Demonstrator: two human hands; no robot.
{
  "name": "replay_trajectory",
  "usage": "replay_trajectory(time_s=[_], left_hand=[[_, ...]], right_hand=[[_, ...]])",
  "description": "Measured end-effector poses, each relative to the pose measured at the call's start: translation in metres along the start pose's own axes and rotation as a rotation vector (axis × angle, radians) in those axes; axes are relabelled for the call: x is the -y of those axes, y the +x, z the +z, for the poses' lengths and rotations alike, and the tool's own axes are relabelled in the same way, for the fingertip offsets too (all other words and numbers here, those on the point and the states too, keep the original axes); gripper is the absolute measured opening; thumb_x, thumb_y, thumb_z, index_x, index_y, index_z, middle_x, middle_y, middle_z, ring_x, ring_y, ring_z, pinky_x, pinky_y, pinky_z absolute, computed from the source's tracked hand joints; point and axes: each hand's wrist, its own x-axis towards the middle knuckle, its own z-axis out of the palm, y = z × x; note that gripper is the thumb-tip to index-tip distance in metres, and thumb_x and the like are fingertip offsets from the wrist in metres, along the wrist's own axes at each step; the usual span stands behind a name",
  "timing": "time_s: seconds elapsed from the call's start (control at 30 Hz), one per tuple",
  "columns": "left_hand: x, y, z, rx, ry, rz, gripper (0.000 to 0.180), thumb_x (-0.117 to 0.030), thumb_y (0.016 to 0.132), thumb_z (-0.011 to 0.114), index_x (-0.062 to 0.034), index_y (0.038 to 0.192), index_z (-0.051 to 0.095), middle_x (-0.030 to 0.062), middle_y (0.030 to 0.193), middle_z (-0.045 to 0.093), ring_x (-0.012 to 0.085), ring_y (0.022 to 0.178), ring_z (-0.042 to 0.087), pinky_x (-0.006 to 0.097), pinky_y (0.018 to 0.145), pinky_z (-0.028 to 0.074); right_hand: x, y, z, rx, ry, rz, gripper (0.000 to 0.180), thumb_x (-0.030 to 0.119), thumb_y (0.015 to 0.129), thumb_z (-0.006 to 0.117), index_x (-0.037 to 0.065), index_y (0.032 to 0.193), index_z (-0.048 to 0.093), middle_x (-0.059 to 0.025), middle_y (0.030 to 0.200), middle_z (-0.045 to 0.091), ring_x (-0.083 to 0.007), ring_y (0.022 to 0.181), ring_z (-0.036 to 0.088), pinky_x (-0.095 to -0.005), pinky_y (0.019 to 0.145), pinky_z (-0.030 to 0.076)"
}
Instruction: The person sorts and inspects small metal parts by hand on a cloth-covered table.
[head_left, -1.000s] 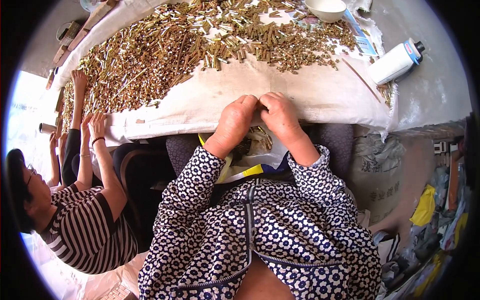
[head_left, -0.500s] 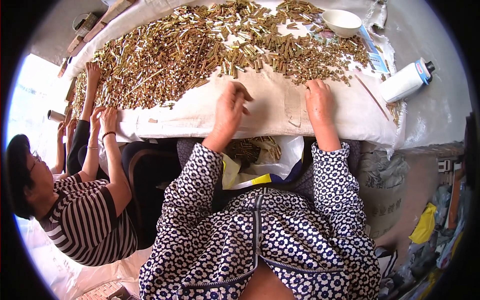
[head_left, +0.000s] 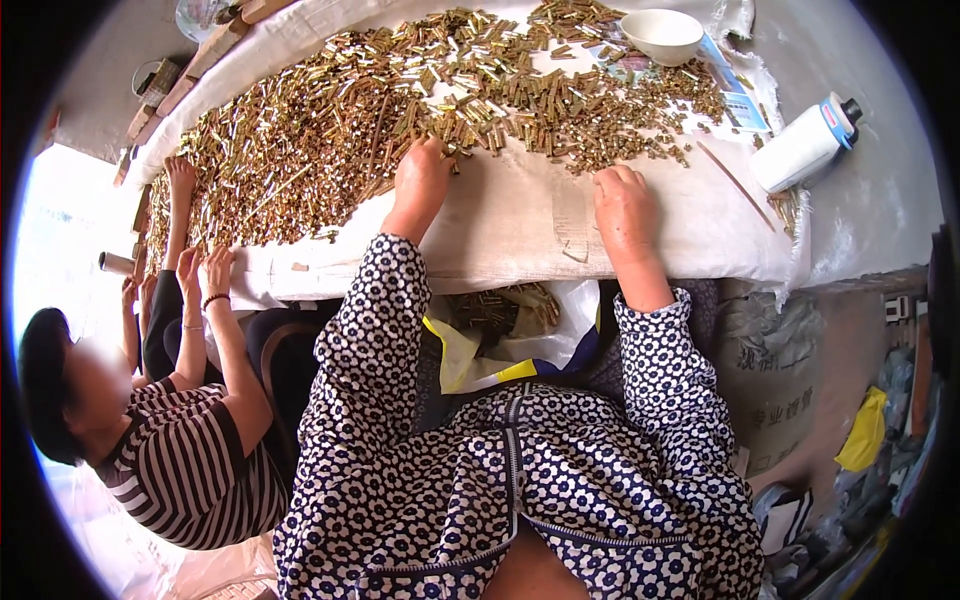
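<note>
- Your left hand [head_left: 420, 185] has moved up and away from your right hand [head_left: 626, 210]; a second ago their fingertips met above the table's near edge.
- Now your left fingers curl down at the lower edge of the heap of brass-coloured metal cylinders [head_left: 300, 150], which spreads across the upper left and upper middle of the frame.
- Your right hand stays close to where it was half a second ago, low on the white tablecloth [head_left: 510, 225], just below the shorter brass-coloured pieces [head_left: 600, 145] right of centre.
- For the work, this seems to mean that each hand is now busy separately at the heap's edge, rather than both on one piece.
- You cannot tell whether either hand grips anything: the backs of the hands cover the fingertips, and the piece showing beside your left fingers may be held or just lying there.
- In your lap, centre frame, the open plastic bag [head_left: 570, 325] holds more cylinders [head_left: 500, 312]; shadow and your left sleeve make its depth hard to read.
- At left, what the co-worker's hands [head_left: 215, 268] hold is too small to make out, and the face is blurred.
</note>
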Motion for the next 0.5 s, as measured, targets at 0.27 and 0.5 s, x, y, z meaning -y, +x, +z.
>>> replay_trajectory(time_s=[0.27, 0.5], left_hand=[[-0.027, -0.051, -0.008, 0.107, -0.226, 0.189, 0.013, -0.003, 0.079, 0.064, 0.0007, 0.091, 0.063, 0.0134, 0.084, 0.061, 0.025, 0.073, 0.062, 0.033, 0.068, 0.049], [-0.061, -0.08, -0.029, 0.355, -0.765, -0.196, 0.01, -0.002, 0.085, 0.062, -0.0011, 0.093, 0.058, 0.0045, 0.071, 0.058, 0.0124, 0.063, 0.056, 0.026, 0.057, 0.046]], right_hand=[[0.027, -0.021, 0.01, 0.098, 0.698, 0.167, 0.014, -0.005, 0.079, 0.062, 0.006, 0.089, 0.063, 0.0017, 0.082, 0.06, -0.0071, 0.071, 0.056, -0.0206, 0.062, 0.045], [0.064, -0.027, -0.015, 0.407, 1.285, 0.424, 0.011, -0.002, 0.084, 0.062, 0.002, 0.094, 0.063, 0.0014, 0.088, 0.063, -0.0036, 0.078, 0.056, -0.0175, 0.07, 0.044]])
